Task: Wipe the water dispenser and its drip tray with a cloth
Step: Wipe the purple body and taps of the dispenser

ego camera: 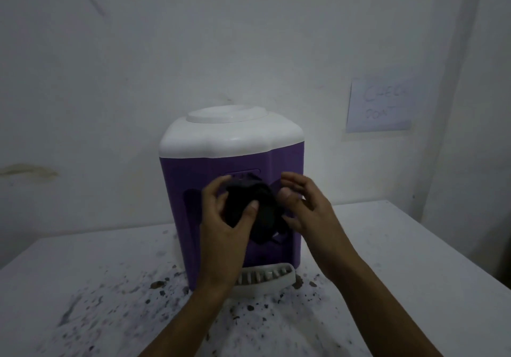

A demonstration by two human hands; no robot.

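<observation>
The left hand (221,218) held a bunched dark cloth (250,204) in its grip, thumb curled over the near side and fingers round the far side. The right hand (301,207), at three o'clock of the cloth, pinched the cloth's edge with its thumb while its other fingers stood loosely spread. The cloth lay against the purple front of the water dispenser (232,163), covering the tap area, so nothing there could be made out. The dispenser's white top showed plainly. At six o'clock below the hands, the white drip tray (265,279) was partly hidden behind the left wrist. The white bench (387,246) carried dark specks around the tray. At two o'clock, a paper note (380,105) on the wall bore faint, unreadable writing.
</observation>
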